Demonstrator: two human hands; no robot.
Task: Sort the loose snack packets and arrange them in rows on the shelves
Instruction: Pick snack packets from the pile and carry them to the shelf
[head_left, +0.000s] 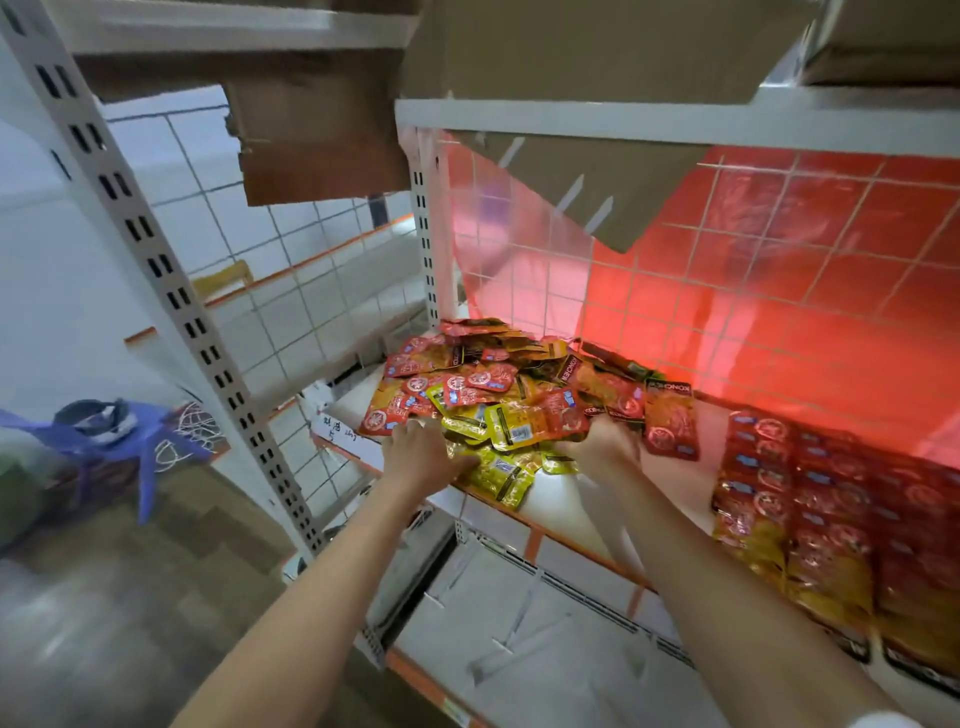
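While both hands dig into the near edge of the loose heap of red, orange and yellow foil snack packets (514, 395), the step in hand looks like gathering or pulling packets out for sorting. Left hand (423, 457) lies on the yellow-green glossy packets (506, 470) at the heap's front; fingers curl down over them, but a real pinch versus a flat press can't be told. Right hand (602, 441) sits at the heap's front-right, fingers tucked under or into the packets, hidden, so its grip can't be told either. One tall red-orange packet (670, 423) stands just right of that hand, leaning at the heap's right edge.

Heap sits on the white shelf board with orange front rail (561, 499), back-left corner, against the white wire grid panel (727, 260). Well right of the heap on the same board, neat rows of red and yellow packets (831, 525) already lie overlapped. Brown cardboard flap (587, 176) hangs above the heap.

Judgement: sorting is partway done. Next move calls for lifting one colour group, likely yellow, clear of the heap and laying it as a row in the bare strip between heap and rows.
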